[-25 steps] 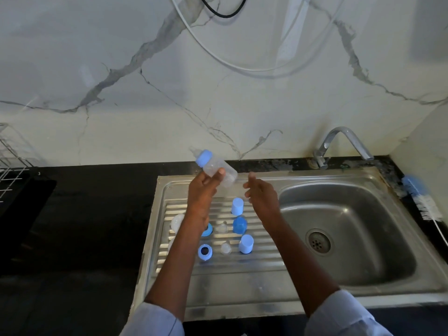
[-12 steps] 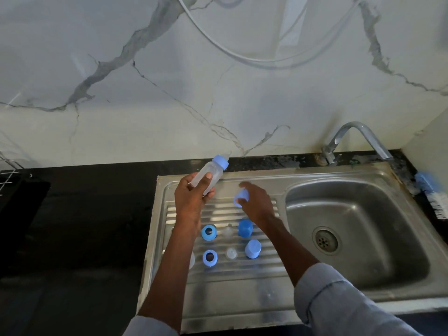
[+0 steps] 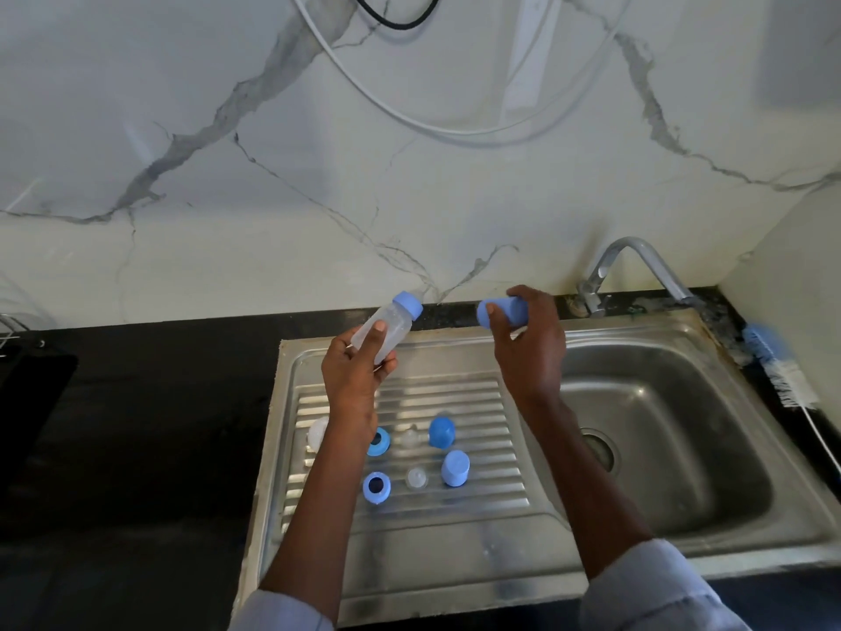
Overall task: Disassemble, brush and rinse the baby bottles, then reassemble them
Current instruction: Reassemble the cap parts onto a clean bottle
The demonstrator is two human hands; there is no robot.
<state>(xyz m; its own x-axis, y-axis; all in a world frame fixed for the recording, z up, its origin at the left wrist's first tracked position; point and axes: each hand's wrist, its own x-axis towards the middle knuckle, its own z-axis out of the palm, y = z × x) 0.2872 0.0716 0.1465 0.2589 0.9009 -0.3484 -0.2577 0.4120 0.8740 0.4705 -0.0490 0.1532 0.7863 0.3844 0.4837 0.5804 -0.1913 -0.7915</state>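
Gripping the tilted bottle (image 3: 387, 332), the left hand (image 3: 352, 380) aims its collar toward 2 o'clock, while the right hand (image 3: 530, 343) curls round a blue cap (image 3: 500, 311), probably for refitting.

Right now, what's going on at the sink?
A person stands at the sink holding a bottle, its blue collar on, tilted in the left hand. The right hand grips a blue cap level with the bottle's top, apart from it. On the drainboard lie two more collars, two clear teats and two caps. A brush lies right of the basin. No water visibly runs from the tap.
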